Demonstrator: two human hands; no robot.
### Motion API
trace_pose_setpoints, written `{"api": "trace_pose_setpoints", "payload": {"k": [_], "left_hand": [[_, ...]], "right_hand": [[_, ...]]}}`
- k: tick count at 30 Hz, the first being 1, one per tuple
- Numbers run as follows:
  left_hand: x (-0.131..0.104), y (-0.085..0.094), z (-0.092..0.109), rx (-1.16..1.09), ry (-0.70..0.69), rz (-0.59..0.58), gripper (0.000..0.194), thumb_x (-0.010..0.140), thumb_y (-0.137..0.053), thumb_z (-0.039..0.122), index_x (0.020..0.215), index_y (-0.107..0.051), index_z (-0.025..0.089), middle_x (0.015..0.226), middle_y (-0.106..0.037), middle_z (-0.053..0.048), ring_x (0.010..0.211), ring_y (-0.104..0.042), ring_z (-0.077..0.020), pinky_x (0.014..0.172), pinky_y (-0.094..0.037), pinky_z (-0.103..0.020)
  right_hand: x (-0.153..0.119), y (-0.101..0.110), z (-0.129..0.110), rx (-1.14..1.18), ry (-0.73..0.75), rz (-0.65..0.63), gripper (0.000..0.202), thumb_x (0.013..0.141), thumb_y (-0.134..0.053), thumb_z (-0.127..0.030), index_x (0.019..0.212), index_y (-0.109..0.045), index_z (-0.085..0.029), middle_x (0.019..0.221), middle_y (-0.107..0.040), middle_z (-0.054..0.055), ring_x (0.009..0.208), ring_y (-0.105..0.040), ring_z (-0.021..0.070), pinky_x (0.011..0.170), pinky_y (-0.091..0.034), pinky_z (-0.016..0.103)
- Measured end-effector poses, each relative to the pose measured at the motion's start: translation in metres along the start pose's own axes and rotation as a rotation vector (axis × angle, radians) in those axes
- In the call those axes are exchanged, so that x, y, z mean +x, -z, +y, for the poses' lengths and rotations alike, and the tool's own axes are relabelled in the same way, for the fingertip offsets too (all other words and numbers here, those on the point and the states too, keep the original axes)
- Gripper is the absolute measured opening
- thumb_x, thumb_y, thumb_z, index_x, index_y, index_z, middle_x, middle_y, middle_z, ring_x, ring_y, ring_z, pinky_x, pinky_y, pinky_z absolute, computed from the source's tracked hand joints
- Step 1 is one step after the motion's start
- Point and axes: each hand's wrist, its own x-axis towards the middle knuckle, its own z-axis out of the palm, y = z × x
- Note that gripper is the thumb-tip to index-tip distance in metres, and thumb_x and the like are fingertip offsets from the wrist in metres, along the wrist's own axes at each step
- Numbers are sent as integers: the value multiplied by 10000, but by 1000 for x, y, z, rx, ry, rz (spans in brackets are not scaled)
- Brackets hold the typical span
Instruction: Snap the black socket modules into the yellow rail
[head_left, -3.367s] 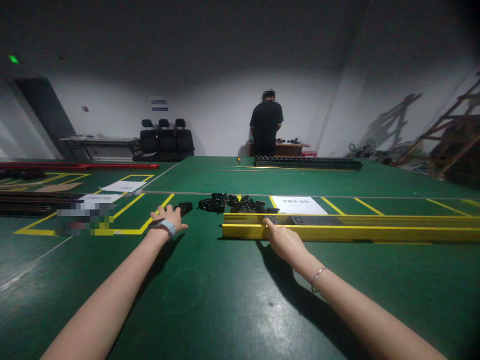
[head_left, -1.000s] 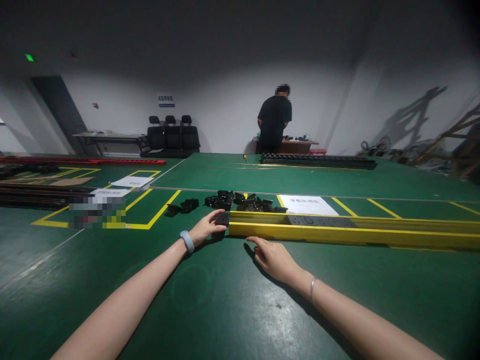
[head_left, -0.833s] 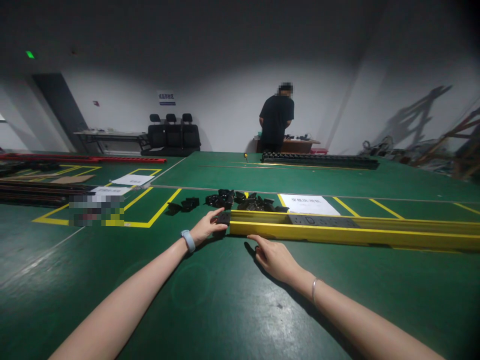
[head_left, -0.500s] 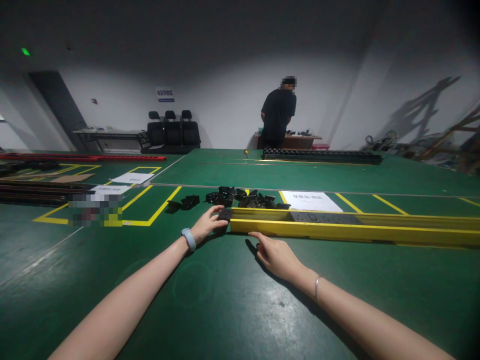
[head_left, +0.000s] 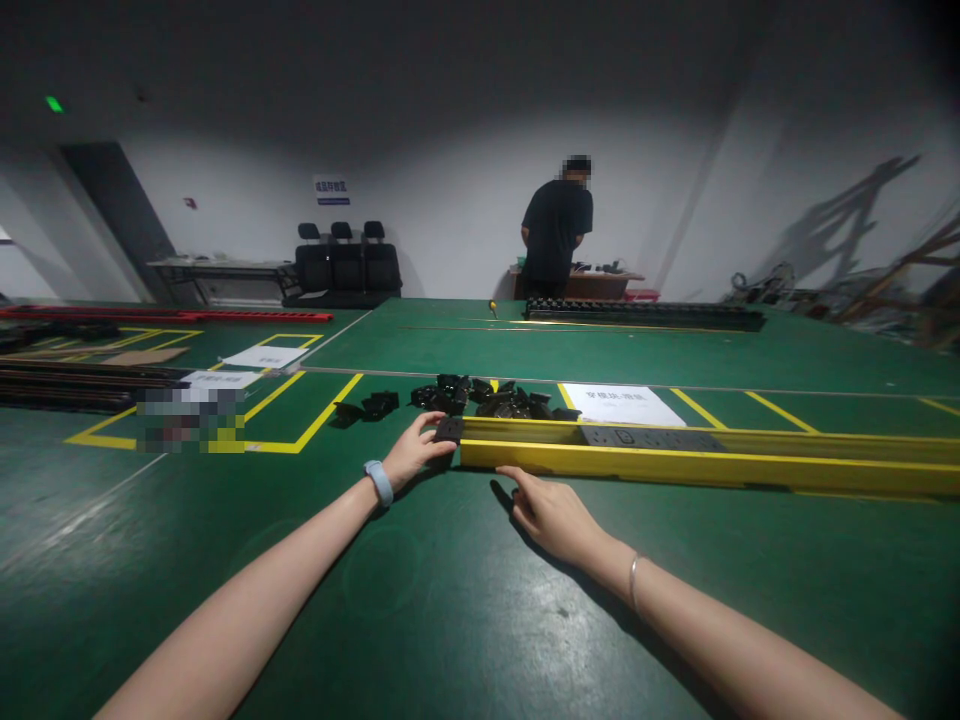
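Black module (head_left: 449, 430): located at the left end of the yellow channel (head_left: 600, 462), roughly in line with the trough. Whether it touches or has entered the channel end cannot be confirmed. The channel's long axis runs left to right across the tabletop (head_left: 450, 600), in front of both hands.

Left hand (head_left: 414, 450): nearer to the module; pinches it between thumb and fingers from the side away from the channel. The forearm reaches forward and inward towards the channel's left end.

Right hand (head_left: 553, 515): on the near side of the channel, close to its front wall; index finger extended, remaining fingers loosely bent, nothing visibly held. Fingertip contact with the wall cannot be determined.

Socket strip (head_left: 649, 440): seated inside the channel, well along from its left end. Loose black parts (head_left: 450, 390): heaped behind the channel's left end.
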Motion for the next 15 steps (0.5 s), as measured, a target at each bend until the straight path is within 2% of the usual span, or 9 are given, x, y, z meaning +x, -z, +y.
{"api": "trace_pose_setpoints", "payload": {"k": [9,15], "left_hand": [[1,-6,-2,34,-35,19,693,634,-772,300,1198,-381,203,1096,-639,-130,1037,-615,-261,913,-461,-450],[2,-8,-6,82,-56,87,601,606,-784,316,1036,-381,200,989,-650,-95,911,-649,-221,842,-488,-427]], "right_hand": [[0,1,-1,-1,0,3,464,837,-435,-177,1299,-408,-200,970,-668,52,762,-623,161,660,-384,235],[-1,0,-1,-5,8,15,458,844,-432,-180,1301,-403,-201,980,-667,52,768,-622,156,663,-384,233]]}}
